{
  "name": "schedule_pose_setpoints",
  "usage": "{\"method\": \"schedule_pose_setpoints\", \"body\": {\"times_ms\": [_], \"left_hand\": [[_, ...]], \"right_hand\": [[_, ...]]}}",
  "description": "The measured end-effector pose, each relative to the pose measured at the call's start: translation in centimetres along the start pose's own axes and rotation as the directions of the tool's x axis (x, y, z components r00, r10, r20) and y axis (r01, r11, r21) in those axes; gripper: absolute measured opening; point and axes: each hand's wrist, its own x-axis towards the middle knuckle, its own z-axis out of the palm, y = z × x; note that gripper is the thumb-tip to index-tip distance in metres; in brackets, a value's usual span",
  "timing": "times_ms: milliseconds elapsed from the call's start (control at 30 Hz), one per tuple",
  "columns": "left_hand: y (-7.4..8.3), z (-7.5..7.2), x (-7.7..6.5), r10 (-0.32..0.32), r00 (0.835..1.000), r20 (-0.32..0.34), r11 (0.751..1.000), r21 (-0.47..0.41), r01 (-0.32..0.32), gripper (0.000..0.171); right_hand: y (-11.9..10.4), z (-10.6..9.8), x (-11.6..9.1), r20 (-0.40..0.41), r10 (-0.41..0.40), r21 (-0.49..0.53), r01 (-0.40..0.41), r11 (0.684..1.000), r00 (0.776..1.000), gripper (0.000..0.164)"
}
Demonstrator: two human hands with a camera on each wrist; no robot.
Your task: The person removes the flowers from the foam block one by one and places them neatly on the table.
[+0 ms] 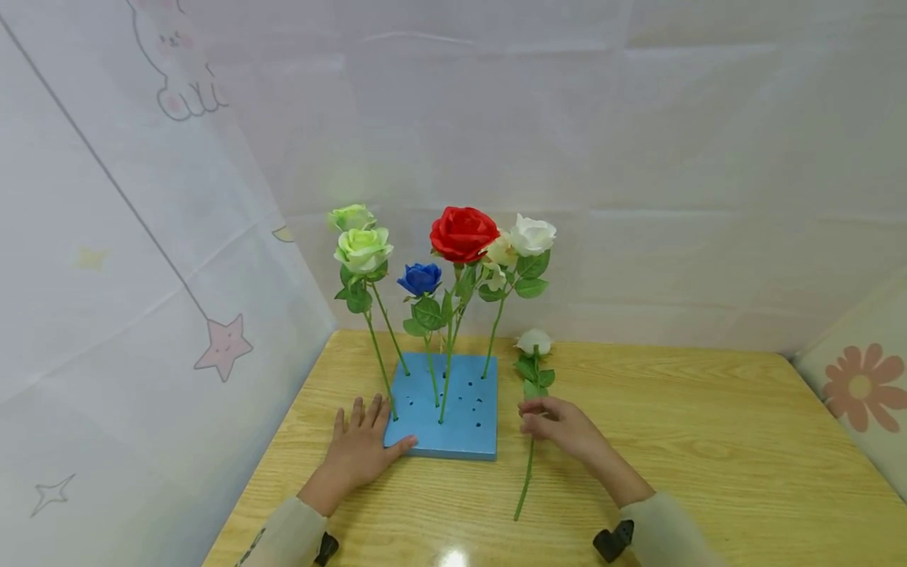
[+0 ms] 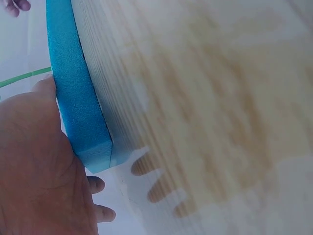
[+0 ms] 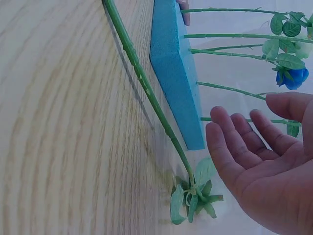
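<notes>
A blue foam block (image 1: 460,445) with small holes stands on the table, holding several upright artificial roses by their stems. My left hand (image 1: 357,453) rests at its front left corner, fingers spread and thumb along the front edge. To the right of the block a white rose (image 1: 534,342) lies on the table, its green stem (image 3: 146,88) pointing toward me. Over that stem hovers my right hand (image 1: 563,429); the right wrist view shows its fingers loosely bent, apart from the stem, with nothing between them.
In the block stand a red rose (image 1: 464,235), a blue rose (image 1: 420,279), a white rose (image 1: 533,235), a cream flower (image 1: 501,250) partly hidden behind the red one, and two light green roses (image 1: 363,250). Printed cloth (image 1: 673,157) hangs behind the wooden table (image 1: 673,441).
</notes>
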Motion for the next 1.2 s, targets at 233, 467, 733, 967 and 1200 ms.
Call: {"method": "schedule_pose_setpoints", "body": {"times_ms": [233,467,733,967,1200], "left_hand": [[-0.1,-0.1,0.1,-0.002,1.000,0.005,1.000,-0.005,0.002,0.108],[-0.1,-0.2,0.0,-0.004,1.000,0.003,1.000,-0.018,0.004,0.107],[-0.1,-0.2,-0.1,-0.004,1.000,0.000,1.000,-0.017,0.004,0.105],[-0.2,0.0,0.1,0.004,1.000,0.000,1.000,-0.008,-0.004,0.108],[-0.1,0.1,0.1,0.008,1.000,0.000,1.000,-0.011,-0.008,0.108]], "right_hand": [[-0.2,0.8,0.8,-0.069,-0.016,-0.011,0.015,1.000,0.997,0.045],[-0.5,1.6,1.5,-0.070,-0.076,0.034,0.079,0.996,0.995,0.044],[-0.8,2.5,2.0,-0.055,-0.120,0.071,0.124,0.990,0.991,0.046],[-1.1,3.3,2.5,-0.055,-0.098,0.082,0.102,0.991,0.994,0.045],[-1.4,4.0,2.8,-0.077,-0.092,0.075,0.098,0.992,0.993,0.043]]}}
